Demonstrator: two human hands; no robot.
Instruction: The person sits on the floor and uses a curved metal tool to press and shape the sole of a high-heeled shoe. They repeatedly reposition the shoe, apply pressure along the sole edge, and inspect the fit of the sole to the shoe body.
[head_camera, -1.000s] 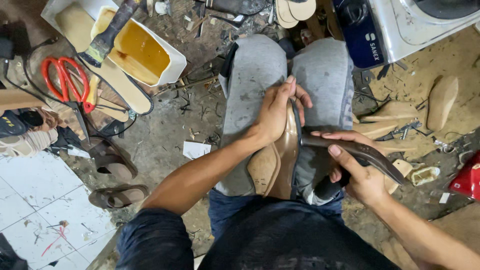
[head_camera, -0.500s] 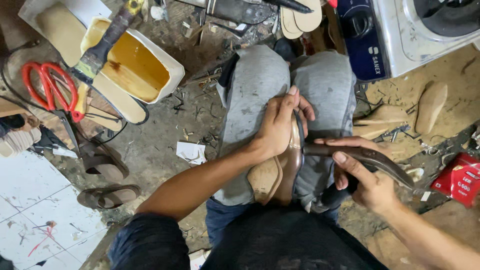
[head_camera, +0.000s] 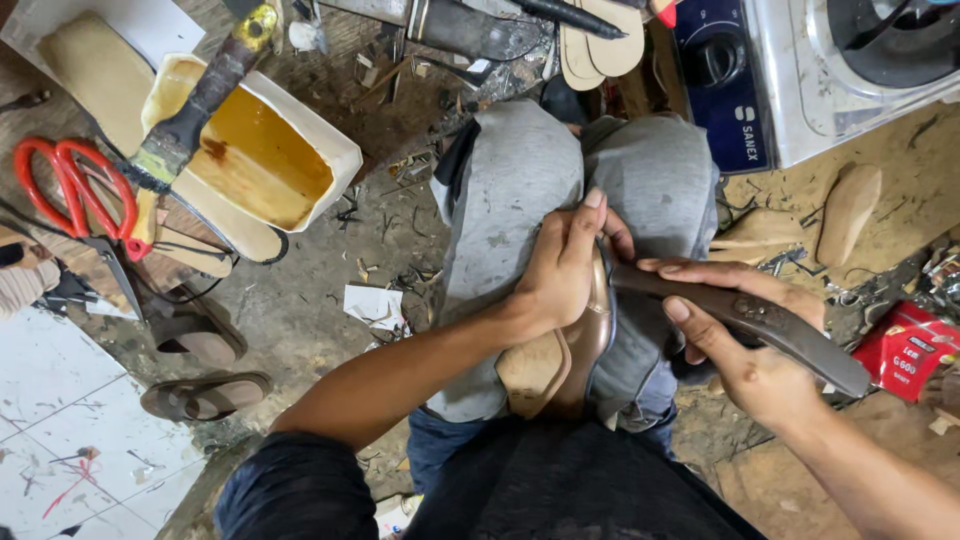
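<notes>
The left hand (head_camera: 565, 265) presses down on a brown sandal (head_camera: 560, 365) lying on the grey cloth (head_camera: 510, 190) over the knees, fingers closed around its upper edge. The right hand (head_camera: 745, 345), just beside it, grips a dark strap (head_camera: 760, 320) that touches the sandal's top.

Sandal (head_camera: 560, 365) front hidden under left hand (head_camera: 560, 270)

Far to the left of the hands lie red scissors (head_camera: 62, 183) and a white tub (head_camera: 268, 160) of yellow glue. A red box (head_camera: 908, 352) sits just right of them.
</notes>
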